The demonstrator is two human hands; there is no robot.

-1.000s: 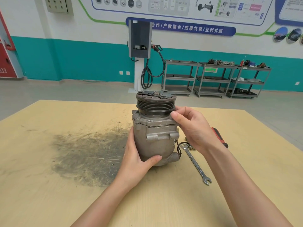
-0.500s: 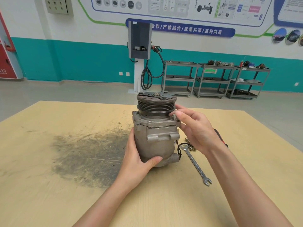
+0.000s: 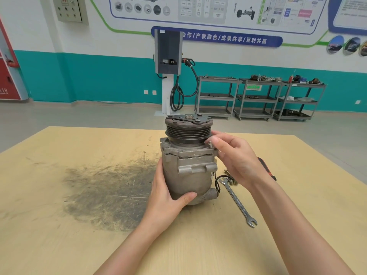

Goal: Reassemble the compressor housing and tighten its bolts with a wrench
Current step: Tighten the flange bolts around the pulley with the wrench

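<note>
On the blue wall banner (image 3: 216, 39) we read 合作/产教融合/成果共享/互利共赢. The grey cast-metal compressor (image 3: 188, 165) stands upright on the pale wooden table (image 3: 59, 235); our left hand (image 3: 166, 197) wraps its lower body. Our right hand (image 3: 236, 157) has loosened since a second ago, fingertips pinching a small bolt (image 3: 210, 144) at the flange. The steel open-ended wrench (image 3: 238, 202) lies beside the compressor.

Compressor (image 3: 188, 167) upright mid-table (image 3: 59, 245); wrench (image 3: 237, 202) flat just right, carts (image 3: 258, 98) far behind.

blue wall banner (image 3: 216, 38) "合作/产教融合/成果共享/互利共赢", red cabinet (image 3: 8, 80) "19"
</note>
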